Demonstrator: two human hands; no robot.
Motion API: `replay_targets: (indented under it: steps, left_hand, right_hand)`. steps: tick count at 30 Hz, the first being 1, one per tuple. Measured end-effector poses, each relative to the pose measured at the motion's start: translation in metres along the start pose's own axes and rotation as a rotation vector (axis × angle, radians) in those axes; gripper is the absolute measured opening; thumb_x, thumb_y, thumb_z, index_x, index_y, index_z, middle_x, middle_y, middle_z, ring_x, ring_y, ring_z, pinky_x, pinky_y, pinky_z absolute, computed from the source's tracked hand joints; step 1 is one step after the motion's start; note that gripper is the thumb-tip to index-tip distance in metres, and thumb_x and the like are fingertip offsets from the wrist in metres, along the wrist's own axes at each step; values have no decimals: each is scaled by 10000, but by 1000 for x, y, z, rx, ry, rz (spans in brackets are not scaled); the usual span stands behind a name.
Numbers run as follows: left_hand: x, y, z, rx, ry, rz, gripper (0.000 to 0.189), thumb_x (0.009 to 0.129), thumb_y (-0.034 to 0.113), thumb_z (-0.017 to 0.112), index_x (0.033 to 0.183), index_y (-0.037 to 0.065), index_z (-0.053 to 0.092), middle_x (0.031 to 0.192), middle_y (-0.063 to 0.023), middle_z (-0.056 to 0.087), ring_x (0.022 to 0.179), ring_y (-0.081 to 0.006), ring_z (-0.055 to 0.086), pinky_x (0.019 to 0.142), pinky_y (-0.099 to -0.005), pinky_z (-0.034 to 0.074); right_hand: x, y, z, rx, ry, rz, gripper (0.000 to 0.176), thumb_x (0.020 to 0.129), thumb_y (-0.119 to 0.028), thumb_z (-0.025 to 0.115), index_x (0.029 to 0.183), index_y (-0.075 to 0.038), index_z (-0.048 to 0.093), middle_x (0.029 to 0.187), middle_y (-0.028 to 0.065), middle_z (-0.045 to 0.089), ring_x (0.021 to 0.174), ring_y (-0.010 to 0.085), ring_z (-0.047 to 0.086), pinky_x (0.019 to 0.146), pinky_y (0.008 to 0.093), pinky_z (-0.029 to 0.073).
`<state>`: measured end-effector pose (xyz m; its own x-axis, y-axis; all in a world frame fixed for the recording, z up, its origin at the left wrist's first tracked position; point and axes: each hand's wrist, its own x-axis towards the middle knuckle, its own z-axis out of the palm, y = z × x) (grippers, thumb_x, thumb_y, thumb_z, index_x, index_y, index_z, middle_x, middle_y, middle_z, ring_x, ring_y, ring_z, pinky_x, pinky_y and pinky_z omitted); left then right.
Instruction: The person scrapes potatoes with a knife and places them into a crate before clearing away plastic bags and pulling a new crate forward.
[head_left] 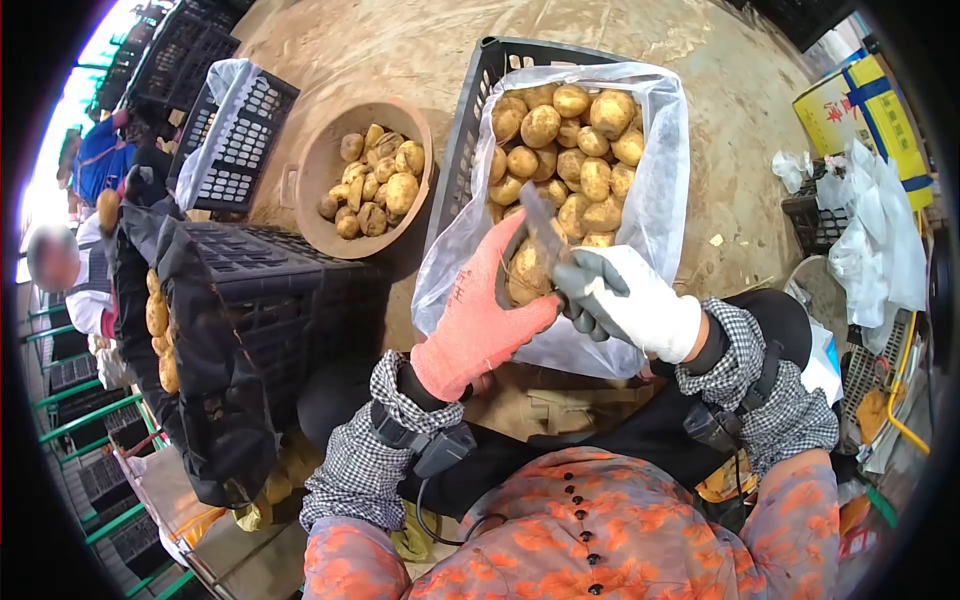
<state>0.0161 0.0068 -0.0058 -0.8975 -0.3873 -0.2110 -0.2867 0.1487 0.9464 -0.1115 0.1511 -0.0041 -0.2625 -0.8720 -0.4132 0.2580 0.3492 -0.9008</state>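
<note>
The left hand (482, 310), in a pink glove, curves its thumb and fingers around a potato (528, 274), holding it above the near part of the crate (478, 110). The right hand (625, 300), in a white glove with grey fingertips, is closed on a knife (541, 218), its blade pointing far and left, just beside the potato. Below and beyond the hands, more potatoes (592, 178) lie in the crate, inside a clear liner (660, 150). Left of the crate, a round basin (313, 190) holds smaller potatoes (372, 182); a black crate (270, 270) stands nearer.
</note>
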Motion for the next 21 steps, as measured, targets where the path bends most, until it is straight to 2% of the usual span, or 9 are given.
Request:
replay_targets:
  steps: [4,6,10,12,14,17,18,19,21]
  left_hand:
    - [3,9,5,-178,31,-39,720,684,108,683,1335,-9,396,1204,-185,540,1152,-280,520,973,-357,398]
    - [7,8,3,60,51,112,711,673,91,676,1325,-7,410,1208,-180,537,1128,-279,530,963,-355,407]
    - [10,1,0,138,2,115,702,659,80,669,1312,-2,426,1198,-187,537,1123,-284,532,951,-355,414]
    - [5,18,3,-175,0,-106,684,646,78,664,1289,-1,445,1165,-182,538,1103,-310,535,940,-362,417]
    - [8,7,5,-47,47,62,682,647,84,670,1287,1,450,1152,-180,538,1091,-308,538,933,-361,418]
    - [10,2,2,176,94,256,685,650,90,677,1292,7,454,1127,-178,537,1064,-305,542,927,-358,416]
    - [10,2,2,269,93,280,689,651,89,677,1298,10,452,1115,-177,535,1048,-303,543,929,-356,412]
    - [10,2,2,269,92,280,689,651,89,677,1298,10,452,1115,-177,535,1048,-303,543,929,-356,412]
    - [8,2,3,101,38,154,698,658,90,683,1309,9,444,1121,-151,545,1017,-285,558,897,-335,436]
  right_hand:
    - [2,-4,11,275,118,159,345,937,-338,497,840,-11,545,640,66,576,559,148,551,507,304,432]
    - [2,-5,7,-157,104,-40,364,935,-390,519,838,-40,534,668,29,549,564,104,517,477,253,402]
    - [5,7,1,-214,-13,-182,387,934,-432,520,850,-55,532,677,6,526,560,77,489,468,221,383]
    - [1,-1,8,358,30,139,392,940,-432,509,854,-51,537,671,16,533,547,83,487,467,233,387]
    - [0,2,9,377,60,106,408,938,-432,510,869,-30,535,700,32,558,585,86,514,474,250,402]
    - [5,8,5,104,69,-31,402,935,-427,515,901,-27,543,716,33,559,589,85,516,472,248,402]
    - [8,17,2,-234,97,-206,385,936,-407,515,911,-25,545,718,36,563,597,86,525,475,250,406]
    - [10,17,1,-574,123,-379,368,938,-388,515,920,-22,547,720,38,567,604,88,533,477,252,409]
    - [7,10,-3,-617,56,-357,306,936,-334,518,923,-29,548,722,36,566,612,88,541,479,247,412]
